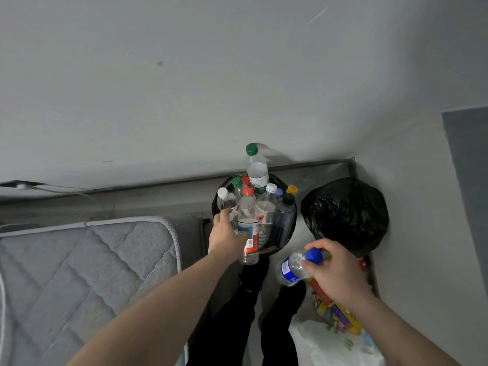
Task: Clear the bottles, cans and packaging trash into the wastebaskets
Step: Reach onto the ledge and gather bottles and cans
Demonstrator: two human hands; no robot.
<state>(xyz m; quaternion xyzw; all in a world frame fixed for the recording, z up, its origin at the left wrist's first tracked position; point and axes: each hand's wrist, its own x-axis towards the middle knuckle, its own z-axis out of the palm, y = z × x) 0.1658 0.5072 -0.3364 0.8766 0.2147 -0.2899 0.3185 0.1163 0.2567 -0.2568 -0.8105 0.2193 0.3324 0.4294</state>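
Observation:
A round wastebasket with a black liner stands by the wall, crammed with several upright plastic bottles; a green-capped bottle sticks out highest. My left hand grips a clear bottle with an orange-red cap at the basket's near rim. My right hand holds a blue-capped clear bottle by its neck, just right of the basket and apart from it. A second wastebasket, covered in a black bag, stands to the right in the corner.
A grey quilted mattress fills the lower left. Colourful packaging and a white plastic bag lie on the floor under my right arm. My dark-trousered legs stand before the basket. Walls close in behind and right.

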